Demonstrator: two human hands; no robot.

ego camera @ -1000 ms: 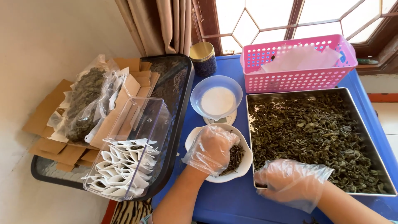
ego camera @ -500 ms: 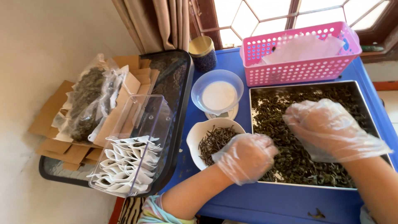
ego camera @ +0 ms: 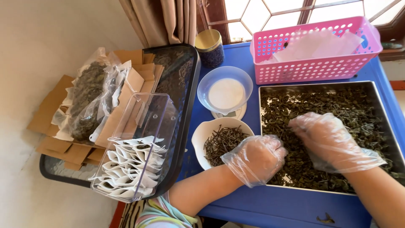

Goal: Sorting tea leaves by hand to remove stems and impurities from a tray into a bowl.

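— In the steel tray (ego camera: 382, 103) on the blue worktop (ego camera: 249, 59), what are your hands doing?

— Both are gloved and down in the dried leaves (ego camera: 295, 109). My left hand (ego camera: 255, 159) is curled loosely at the tray's near-left corner, right beside the white bowl of stems (ego camera: 219, 141). My right hand (ego camera: 327, 141) lies spread over the leaves; I cannot tell whether it holds any.

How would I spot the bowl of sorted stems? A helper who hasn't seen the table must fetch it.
Start at the metal tray of dried leaves on the blue table. The white bowl sits just left of it, by the gloved left hand. Unlike the clear bowl behind it, it holds dark stems.
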